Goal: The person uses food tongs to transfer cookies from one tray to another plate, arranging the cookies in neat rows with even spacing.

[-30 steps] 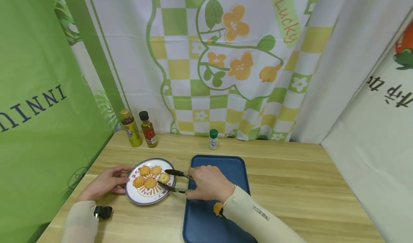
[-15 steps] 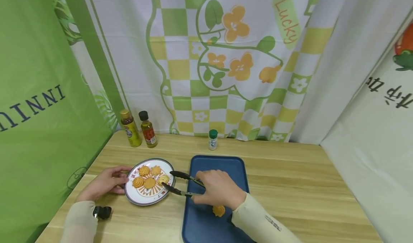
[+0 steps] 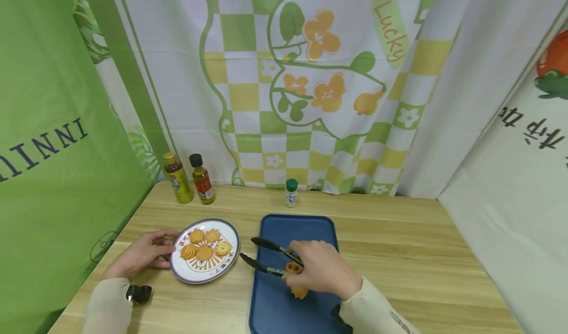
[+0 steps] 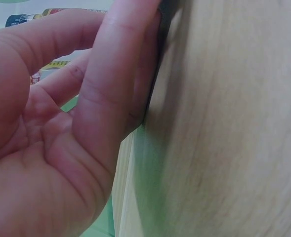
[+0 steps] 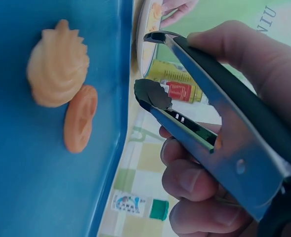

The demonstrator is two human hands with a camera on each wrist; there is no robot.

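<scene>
A round patterned plate [image 3: 176, 271] with several swirled cookies [image 3: 205, 251] lies at the table's left. My left hand [image 3: 163, 248] rests beside it, fingertips touching its left rim; the left wrist view shows those fingers [image 4: 116, 84] against the dark rim. My right hand [image 3: 323, 271] grips black tongs [image 3: 268, 257] over the left part of a blue tray [image 3: 310, 228]. The tongs [image 5: 194, 94] have their jaws apart with nothing between them, and the tips point toward the plate. Two cookies lie on the tray [image 5: 17, 163], a swirled one [image 5: 58, 63] and a flat one [image 5: 80, 118], close under my right hand.
Two sauce bottles [image 3: 178, 177] [image 3: 201, 179] stand at the back left by the curtain. A small green-capped shaker [image 3: 291, 192] stands behind the tray. Cloth backdrops close in the table on the left, back and right. Bare wooden tabletop [image 3: 408, 255] lies right of the tray.
My right hand has drawn the tongs back from the plate, rightward over the tray, leaving the cookie on the plate. The left hand has stayed at the plate's rim.
</scene>
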